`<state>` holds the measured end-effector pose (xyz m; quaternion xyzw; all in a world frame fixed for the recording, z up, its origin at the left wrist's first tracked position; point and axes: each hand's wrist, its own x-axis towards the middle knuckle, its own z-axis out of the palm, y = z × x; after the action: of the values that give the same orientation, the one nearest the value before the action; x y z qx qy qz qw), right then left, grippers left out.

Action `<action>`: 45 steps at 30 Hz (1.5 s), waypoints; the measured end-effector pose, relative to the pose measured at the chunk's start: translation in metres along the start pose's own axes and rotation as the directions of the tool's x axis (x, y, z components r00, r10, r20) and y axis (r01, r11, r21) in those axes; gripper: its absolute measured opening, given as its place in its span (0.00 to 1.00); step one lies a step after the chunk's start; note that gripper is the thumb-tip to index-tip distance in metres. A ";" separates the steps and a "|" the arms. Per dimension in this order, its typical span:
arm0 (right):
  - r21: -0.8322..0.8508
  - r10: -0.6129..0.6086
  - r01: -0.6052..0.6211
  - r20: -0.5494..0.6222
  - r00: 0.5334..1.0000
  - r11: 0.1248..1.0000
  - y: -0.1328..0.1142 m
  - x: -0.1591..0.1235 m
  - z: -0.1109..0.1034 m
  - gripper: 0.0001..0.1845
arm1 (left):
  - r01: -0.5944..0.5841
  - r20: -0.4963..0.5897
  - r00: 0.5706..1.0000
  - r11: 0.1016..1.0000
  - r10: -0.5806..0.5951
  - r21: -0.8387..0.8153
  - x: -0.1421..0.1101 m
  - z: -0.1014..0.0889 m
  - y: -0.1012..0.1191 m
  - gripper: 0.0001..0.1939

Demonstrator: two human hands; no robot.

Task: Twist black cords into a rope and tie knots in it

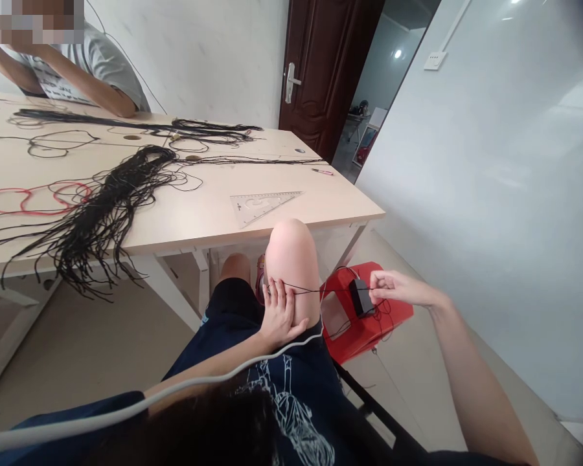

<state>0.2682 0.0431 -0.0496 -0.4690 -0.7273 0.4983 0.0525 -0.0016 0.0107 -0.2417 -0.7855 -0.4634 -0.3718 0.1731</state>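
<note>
A black cord (315, 290) ran level and sideways across the person's bare thigh (291, 272). It went from the left hand (282, 314), spread wide on the leg with its fingertips at the cord, to the right hand (398, 288), whose fingers were narrowed just beside a black box (361, 298). Whether they held the cord was hard to tell. Loops of it lay on a red plastic stool (369, 333).

We are in a plain, office-like workroom: a long pale tabletop (320, 200) on white legs carries bundles of black cord (102, 220) and a plastic set square (260, 208), near a dark wooden door (330, 71) and a wall-mounted socket plate (434, 61).
</note>
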 end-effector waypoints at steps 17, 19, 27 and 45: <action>-0.021 0.003 -0.004 -0.013 1.000 1.000 -0.004 0.000 -0.003 0.15 | -0.058 0.024 0.998 0.996 0.060 -0.061 -0.008 0.000 -0.018 0.53; -0.017 -0.008 0.007 -0.022 1.000 1.000 -0.004 0.000 -0.002 0.16 | -0.069 0.023 0.997 0.996 0.071 -0.062 -0.009 0.000 -0.020 0.54; 0.000 -0.014 0.014 -0.094 0.995 1.000 -0.002 0.001 0.000 0.13 | -0.057 -0.011 0.998 0.998 0.057 -0.039 -0.007 0.002 -0.017 0.54; 0.009 -0.046 0.047 -0.075 0.996 0.999 0.000 0.003 0.002 0.13 | -0.123 0.022 0.992 0.982 0.127 -0.141 -0.012 0.005 -0.033 0.54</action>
<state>0.2659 0.0443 -0.0520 -0.4698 -0.7330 0.4829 0.0938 -0.0310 0.0237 -0.2563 -0.8289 -0.3888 -0.3794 0.1337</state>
